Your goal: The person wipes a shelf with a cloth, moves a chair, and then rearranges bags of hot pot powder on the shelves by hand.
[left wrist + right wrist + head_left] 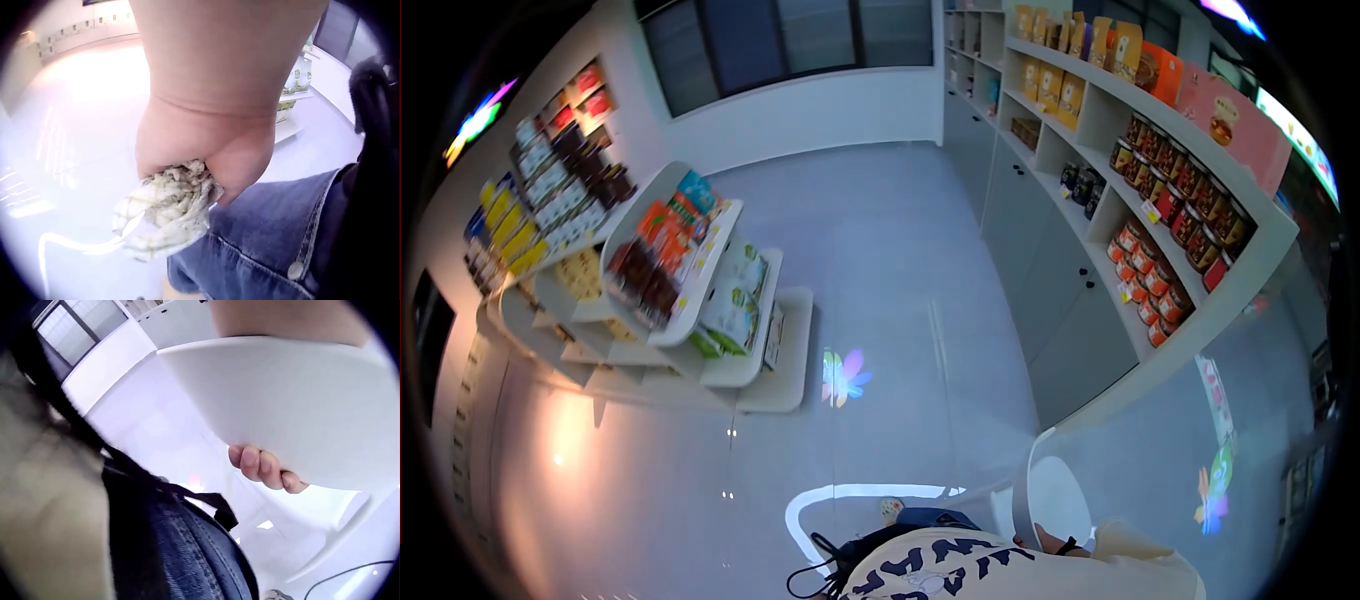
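Note:
In the left wrist view my left hand (206, 140) grips a crumpled, pale checked cloth (172, 209), which bunches out below the fingers beside denim shorts (250, 231). The head view does not show this hand. My right forearm passes over the upper edge of a broad white curved panel, the backrest of what looks like a white chair (287, 406). The fingers of my right hand (265, 467) curl round its lower edge; the palm is hidden behind it. In the head view the white chair (1060, 495) stands close by my right side, a dark band at that wrist.
On the left is a tiered display stand (760, 330) with bagged snacks and stacked packages. A long shelf unit (1050, 270) with grey cupboard doors, jars and boxes runs along the right. Smooth floor (870, 230) lies between them, leading to a windowed wall. Coloured petal shapes show on it.

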Available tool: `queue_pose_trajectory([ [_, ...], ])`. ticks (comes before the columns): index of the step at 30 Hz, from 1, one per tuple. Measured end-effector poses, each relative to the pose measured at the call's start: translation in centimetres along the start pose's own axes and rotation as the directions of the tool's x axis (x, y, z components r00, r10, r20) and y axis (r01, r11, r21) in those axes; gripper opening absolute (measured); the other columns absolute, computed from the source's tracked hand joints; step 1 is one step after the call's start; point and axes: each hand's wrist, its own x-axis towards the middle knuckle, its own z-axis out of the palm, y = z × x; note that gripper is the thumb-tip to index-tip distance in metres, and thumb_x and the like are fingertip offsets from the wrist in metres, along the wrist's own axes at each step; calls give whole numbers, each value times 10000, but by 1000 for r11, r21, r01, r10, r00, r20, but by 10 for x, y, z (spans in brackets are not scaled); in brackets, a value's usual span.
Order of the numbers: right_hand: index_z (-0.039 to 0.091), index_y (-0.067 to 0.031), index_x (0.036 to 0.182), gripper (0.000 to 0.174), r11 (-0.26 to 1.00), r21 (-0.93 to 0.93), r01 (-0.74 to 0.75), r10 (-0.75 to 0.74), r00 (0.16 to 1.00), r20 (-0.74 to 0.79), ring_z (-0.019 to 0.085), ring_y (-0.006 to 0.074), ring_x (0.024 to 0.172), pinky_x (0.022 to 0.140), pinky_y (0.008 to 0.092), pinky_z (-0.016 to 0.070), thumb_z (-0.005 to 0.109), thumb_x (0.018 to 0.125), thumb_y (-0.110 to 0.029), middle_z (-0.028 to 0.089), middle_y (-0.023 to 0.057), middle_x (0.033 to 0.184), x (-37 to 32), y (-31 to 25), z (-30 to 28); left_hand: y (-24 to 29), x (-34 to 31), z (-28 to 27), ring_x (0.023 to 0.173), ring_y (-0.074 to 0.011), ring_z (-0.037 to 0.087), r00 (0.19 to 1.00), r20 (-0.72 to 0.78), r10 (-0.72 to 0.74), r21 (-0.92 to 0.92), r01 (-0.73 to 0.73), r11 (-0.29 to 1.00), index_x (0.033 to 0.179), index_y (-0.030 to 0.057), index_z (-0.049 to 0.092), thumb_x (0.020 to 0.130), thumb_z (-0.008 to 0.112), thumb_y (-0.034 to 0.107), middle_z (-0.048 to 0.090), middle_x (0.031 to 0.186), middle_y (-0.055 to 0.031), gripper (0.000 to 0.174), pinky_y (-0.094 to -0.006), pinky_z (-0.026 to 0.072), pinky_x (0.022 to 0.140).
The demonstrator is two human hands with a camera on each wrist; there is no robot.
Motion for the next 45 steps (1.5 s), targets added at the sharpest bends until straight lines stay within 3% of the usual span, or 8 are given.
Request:
queue_pose_trajectory([
  [26, 530, -85, 709, 411, 997, 73, 40, -25, 980, -198, 433, 209, 456, 438, 344, 354, 420, 888, -438, 480, 60, 558, 381, -808, 144, 520, 617, -593, 837, -363, 664, 935, 245, 257, 177, -304, 936, 868, 21, 704, 828, 617, 369, 697, 851, -221, 361, -426, 486, 714],
  [27, 530, -85, 708, 412, 998, 62, 30, -17, 981, -192, 433, 210, 454, 437, 345, 353, 421, 888, -439, 480, 61, 557, 401, -848, 142, 542, 629, -605, 810, -345, 655, 962, 245, 118, -63, -105, 992, 886, 46, 714, 827, 606, 348, 698, 864, -222, 327, -426, 477, 711],
  [29, 530, -83, 705, 415, 1000, 13, -6, 8, 983, -186, 431, 211, 450, 434, 347, 353, 422, 888, -439, 479, 64, 554, 440, -929, 139, 562, 705, -597, 821, -370, 677, 963, 136, 232, 198, -256, 946, 894, 59, 732, 793, 652, 360, 705, 892, -197, 327, -458, 509, 704],
  [30, 530, -82, 704, 416, 999, -16, -27, 24, 983, -182, 431, 212, 448, 433, 348, 353, 423, 887, -440, 479, 65, 553, 459, -969, 141, 585, 703, -626, 863, -386, 676, 962, 119, 245, -135, -228, 964, 913, 68, 736, 767, 663, 362, 705, 922, -201, 336, -467, 518, 729],
  [31, 530, -81, 703, 417, 998, -52, -40, 30, 983, -180, 430, 212, 446, 432, 349, 352, 423, 887, -440, 478, 66, 551, 476, -1011, 142, 625, 709, -650, 811, -201, 646, 978, 184, 96, 30, -103, 994, 906, 26, 733, 814, 646, 275, 726, 880, -160, 279, -417, 479, 711],
  [32, 530, -81, 701, 419, 995, -89, -52, 36, 984, -173, 429, 213, 445, 430, 350, 352, 424, 887, -440, 478, 67, 550, 492, -1050, 147, 655, 713, -670, 805, -188, 642, 982, 125, 142, 7, -144, 990, 909, 31, 737, 816, 656, 285, 726, 887, -154, 283, -401, 483, 720],
  [36, 530, -77, 696, 424, 963, -259, -69, 31, 989, -147, 427, 216, 437, 425, 354, 351, 426, 887, -442, 476, 71, 544, 556, -1210, 181, 741, 776, -734, 909, -359, 670, 993, -61, 98, -246, -111, 963, 991, 59, 731, 808, 632, 390, 703, 1004, -207, 390, -425, 500, 803],
  [45, 531, -70, 684, 436, 775, -632, -3, -41, 998, -54, 421, 222, 421, 413, 363, 349, 432, 885, -444, 472, 81, 532, 733, -1559, 330, 838, 914, -929, 882, -370, 661, 989, -117, 93, -351, -129, 927, 932, 44, 730, 775, 613, 283, 693, 942, -228, 309, -445, 494, 753],
])
